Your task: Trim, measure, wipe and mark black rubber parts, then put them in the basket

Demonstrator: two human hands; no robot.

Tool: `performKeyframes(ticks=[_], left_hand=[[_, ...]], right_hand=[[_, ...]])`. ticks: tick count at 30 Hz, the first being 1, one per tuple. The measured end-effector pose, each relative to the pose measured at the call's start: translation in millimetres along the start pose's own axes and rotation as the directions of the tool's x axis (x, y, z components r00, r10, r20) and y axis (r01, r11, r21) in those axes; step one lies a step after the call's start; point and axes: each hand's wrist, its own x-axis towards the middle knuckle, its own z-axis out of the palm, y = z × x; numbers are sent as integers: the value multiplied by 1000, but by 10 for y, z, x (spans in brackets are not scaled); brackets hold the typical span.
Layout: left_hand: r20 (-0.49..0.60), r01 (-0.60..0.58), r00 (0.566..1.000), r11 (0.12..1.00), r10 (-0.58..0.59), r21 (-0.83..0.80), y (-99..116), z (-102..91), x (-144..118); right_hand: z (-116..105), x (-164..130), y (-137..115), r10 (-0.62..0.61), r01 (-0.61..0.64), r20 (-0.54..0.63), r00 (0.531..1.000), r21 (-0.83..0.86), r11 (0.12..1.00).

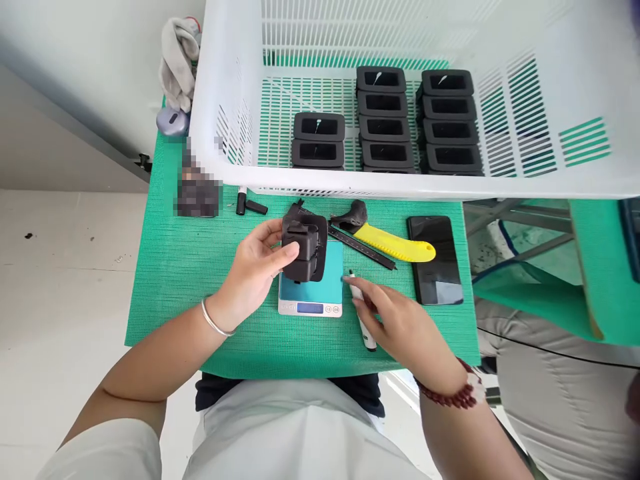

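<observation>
My left hand (pixel 260 257) grips a black plastic housing (pixel 306 245), thumb across its front, over a small digital scale (pixel 309 308) with a blue-green plate. Whether the housing touches the plate, I cannot tell. My right hand (pixel 395 320) is over a white marker pen (pixel 369 333) beside the scale, its index finger and thumb apart across the barrel. Contact with the pen is unclear. Behind the scale lie a black ruler-like strip (pixel 365 248) and a yellow-handled cutter (pixel 395 243) with a black head.
A white slatted basket (pixel 330 183) spans the back, holding stacks of black housings (pixel 385 127). A dark phone (pixel 436 260) lies at right. Small black pieces (pixel 256 207), a grey case (pixel 173 122) and gloves (pixel 179 63) are at left. Another person's clothing (pixel 545 393) shows at right.
</observation>
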Motion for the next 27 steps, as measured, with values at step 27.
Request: performKeyframes(ticks=[27], left_hand=[[-20,-24,999,997,26,76,-56,17,-27]], right_hand=[[276,535,-338,321,75,-466,824,652,754]])
